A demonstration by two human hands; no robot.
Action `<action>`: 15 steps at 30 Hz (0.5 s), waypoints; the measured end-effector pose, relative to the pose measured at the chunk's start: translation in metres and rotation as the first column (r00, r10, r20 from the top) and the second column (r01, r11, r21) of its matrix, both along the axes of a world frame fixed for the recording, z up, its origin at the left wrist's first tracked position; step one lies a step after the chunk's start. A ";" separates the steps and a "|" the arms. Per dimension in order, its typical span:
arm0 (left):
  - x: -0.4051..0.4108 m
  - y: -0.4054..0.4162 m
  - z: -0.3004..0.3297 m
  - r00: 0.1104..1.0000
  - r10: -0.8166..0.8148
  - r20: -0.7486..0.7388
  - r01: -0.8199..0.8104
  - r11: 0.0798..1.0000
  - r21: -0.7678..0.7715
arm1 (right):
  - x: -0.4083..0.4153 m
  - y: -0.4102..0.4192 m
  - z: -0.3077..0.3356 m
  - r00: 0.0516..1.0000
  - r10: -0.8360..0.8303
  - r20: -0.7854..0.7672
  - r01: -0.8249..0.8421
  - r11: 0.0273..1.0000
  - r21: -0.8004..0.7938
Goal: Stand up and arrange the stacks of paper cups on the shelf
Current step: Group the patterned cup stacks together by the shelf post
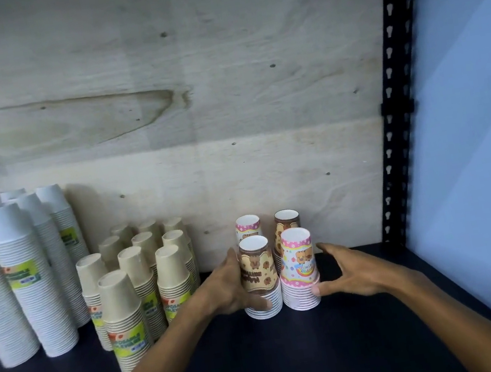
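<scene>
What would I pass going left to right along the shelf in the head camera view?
White cup stacks → tan cup stacks → left hand → brown printed stack → pink printed stack → right hand → black upright.

Two bare forearms enter from the bottom edge, no sleeves in view. Left hand (233,287) and right hand (348,275) wear no gloves, rings, watch or bands. Short nails.

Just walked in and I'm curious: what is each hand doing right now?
Left hand: curled round the brown patterned cup stack, gripping it.
Right hand: open, thumb tip touching the pink patterned cup stack, not gripping it.
</scene>
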State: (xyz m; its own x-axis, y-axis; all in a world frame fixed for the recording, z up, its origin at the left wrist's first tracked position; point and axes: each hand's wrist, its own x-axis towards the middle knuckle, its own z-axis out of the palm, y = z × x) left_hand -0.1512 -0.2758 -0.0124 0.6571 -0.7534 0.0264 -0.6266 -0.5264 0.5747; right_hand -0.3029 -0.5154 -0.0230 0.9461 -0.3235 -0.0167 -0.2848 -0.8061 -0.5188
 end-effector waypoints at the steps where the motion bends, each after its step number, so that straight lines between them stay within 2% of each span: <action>1: 0.002 -0.001 -0.003 1.000 0.005 -0.011 -0.005 1.000 0.029 | 0.000 -0.002 0.000 1.000 0.005 -0.022 -0.005 1.000 0.001; 8: 0.012 -0.012 -0.007 0.995 0.034 -0.089 -0.018 0.984 0.177 | 0.017 -0.017 -0.005 0.989 0.121 -0.090 -0.122 0.993 -0.004; 11: 0.015 -0.018 -0.011 0.989 0.023 -0.145 0.004 0.983 0.185 | 0.022 -0.016 -0.002 0.969 0.237 -0.074 -0.234 0.971 0.038; 15: 0.021 -0.021 -0.013 0.987 -0.040 -0.154 0.064 0.986 0.153 | 0.029 -0.019 -0.005 0.956 0.287 -0.066 -0.280 0.956 0.089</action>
